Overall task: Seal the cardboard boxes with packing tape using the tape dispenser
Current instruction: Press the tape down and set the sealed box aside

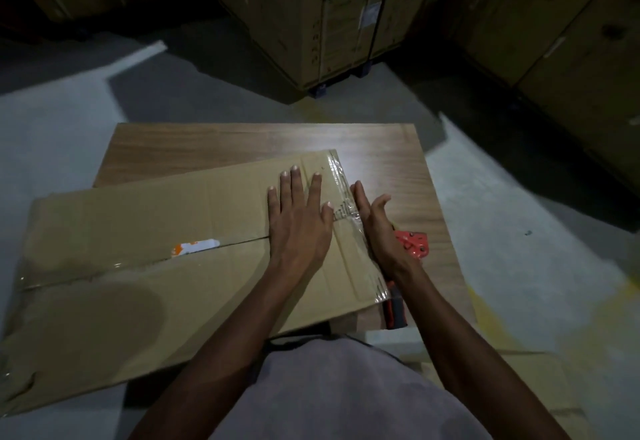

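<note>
A long flat cardboard box [138,266] lies across a small wooden table [242,141], overhanging it to the left. Clear packing tape [349,217] runs along the box's right end and over its edge. My left hand [299,221] lies flat on the box top with fingers straight, pressing near the centre seam. My right hand [375,228] is held against the box's taped right edge, fingers loosely open and holding nothing. The red tape dispenser [414,243] lies on the table just right of my right hand, its orange and grey handle [396,311] showing under my forearm.
Tall stacked cartons [332,20] stand on a pallet straight ahead, with more cartons [561,34] at the right. Grey concrete floor [519,217] surrounds the table. Another piece of cardboard [547,380] lies low at the right.
</note>
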A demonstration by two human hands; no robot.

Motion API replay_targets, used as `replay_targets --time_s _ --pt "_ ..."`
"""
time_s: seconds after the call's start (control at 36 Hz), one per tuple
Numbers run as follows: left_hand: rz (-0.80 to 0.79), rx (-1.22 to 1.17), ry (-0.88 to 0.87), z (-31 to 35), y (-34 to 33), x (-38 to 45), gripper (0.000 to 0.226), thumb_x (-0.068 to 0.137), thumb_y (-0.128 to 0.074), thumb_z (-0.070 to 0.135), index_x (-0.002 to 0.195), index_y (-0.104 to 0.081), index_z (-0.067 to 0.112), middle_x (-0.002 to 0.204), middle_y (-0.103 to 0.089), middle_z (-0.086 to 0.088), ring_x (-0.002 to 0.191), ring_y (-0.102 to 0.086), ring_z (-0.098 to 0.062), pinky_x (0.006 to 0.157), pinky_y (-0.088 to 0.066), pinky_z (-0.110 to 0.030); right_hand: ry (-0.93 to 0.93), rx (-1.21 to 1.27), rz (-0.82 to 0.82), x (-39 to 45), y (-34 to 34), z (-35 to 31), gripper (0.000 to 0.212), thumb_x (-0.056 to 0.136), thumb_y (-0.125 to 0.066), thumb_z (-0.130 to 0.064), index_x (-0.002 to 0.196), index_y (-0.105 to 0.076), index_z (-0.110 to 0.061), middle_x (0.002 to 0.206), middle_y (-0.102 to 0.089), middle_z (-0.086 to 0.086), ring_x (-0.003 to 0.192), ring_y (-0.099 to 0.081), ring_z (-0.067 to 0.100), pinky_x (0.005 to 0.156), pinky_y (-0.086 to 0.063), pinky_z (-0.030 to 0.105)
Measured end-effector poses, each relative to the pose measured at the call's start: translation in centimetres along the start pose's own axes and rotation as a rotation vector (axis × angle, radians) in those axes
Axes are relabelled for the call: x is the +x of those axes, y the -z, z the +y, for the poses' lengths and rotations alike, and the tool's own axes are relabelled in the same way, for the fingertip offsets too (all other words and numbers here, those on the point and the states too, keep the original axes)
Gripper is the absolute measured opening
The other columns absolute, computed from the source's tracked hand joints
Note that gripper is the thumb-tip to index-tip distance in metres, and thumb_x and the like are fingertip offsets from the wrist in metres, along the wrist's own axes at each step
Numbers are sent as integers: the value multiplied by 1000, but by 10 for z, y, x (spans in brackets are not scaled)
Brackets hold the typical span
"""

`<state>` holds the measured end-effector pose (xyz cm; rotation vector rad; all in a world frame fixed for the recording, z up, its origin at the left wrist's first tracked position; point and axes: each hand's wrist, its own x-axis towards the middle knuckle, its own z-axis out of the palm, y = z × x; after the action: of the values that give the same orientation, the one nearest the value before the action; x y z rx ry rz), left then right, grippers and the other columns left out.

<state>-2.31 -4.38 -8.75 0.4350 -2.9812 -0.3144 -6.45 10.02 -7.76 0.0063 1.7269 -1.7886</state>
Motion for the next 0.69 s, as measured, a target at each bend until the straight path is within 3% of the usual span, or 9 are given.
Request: replay_targets --time_s 0.08,0.14,0.19,0.22,0.28,0.42,0.5,0.56,0.69 --pt "5 9 -2 1 2 0 62 105 -18 48 163 -14 25 170 -3 -13 157 1 -29 126 2 -49 -28 -45 -29 -7 1 -3 76 98 2 -71 166 -8 -39 174 -7 -11 160 -10 15 121 -19 29" --pt "7 4 -3 1 3 0 62 105 -18 48 163 -15 25 170 -4 -13 157 0 -29 126 3 -49 -91 -114 -73 -14 4 -7 86 88 -9 -83 164 -18 -43 172 -21 -8 157 -24 13 121 -26 28" --pt "6 -7 -10 1 4 0 62 105 -19 48 163 -15 25 170 -5 -13 157 0 -29 126 2 -49 -97 -131 -83 -20 8 -8 80 88 -14 -80 153 -43 -43 150 -56 -12 132 -57 1 104 -46 16" --pt "5 -11 -14 1 5 0 62 105 -20 48 163 -16 25 170 -6 -13 157 -1 -29 126 1 -50 -99 -154 -56 -23 11 -9 76 90 -16 -77 147 -49 -40 138 -64 -15 115 -65 -5 90 -51 11" --pt "4 -16 -15 0 5 1 62 105 -21 48 163 -17 25 170 -7 -14 157 -2 -30 126 0 -50 -127 -253 32 -31 18 -11 73 100 -14 -70 151 -49 -32 129 -64 -13 98 -64 -7 73 -51 11" --pt "-8 -24 -16 -2 5 1 62 105 -24 48 162 -18 25 170 -8 -14 157 -3 -30 126 -2 -50 -102 -243 136 -66 38 4 65 110 -38 -50 133 -59 6 97 -57 10 77 -52 16 63 -41 25" --pt "-6 -24 -20 -2 5 0 62 106 -26 48 162 -19 24 170 -8 -14 157 -4 -31 126 -3 -51 -95 -135 212 -92 43 18 42 105 -52 -46 119 -72 -11 92 -66 11 78 -57 21 68 -48 29" --pt "-7 -29 -27 -2 6 1 63 105 -26 48 163 -18 23 170 -8 -15 157 -3 -31 126 -2 -52 -66 -101 262 -106 45 29 44 94 -61 -49 116 -73 -13 90 -71 6 74 -65 15 70 -54 27" --pt "-19 -44 -39 -4 7 2 63 106 -24 47 163 -18 21 169 -8 -17 157 -3 -33 125 0 -53 -1 68 383 -128 36 45 47 86 -70 -35 126 -71 -10 99 -78 6 91 -74 18 78 -62 30"
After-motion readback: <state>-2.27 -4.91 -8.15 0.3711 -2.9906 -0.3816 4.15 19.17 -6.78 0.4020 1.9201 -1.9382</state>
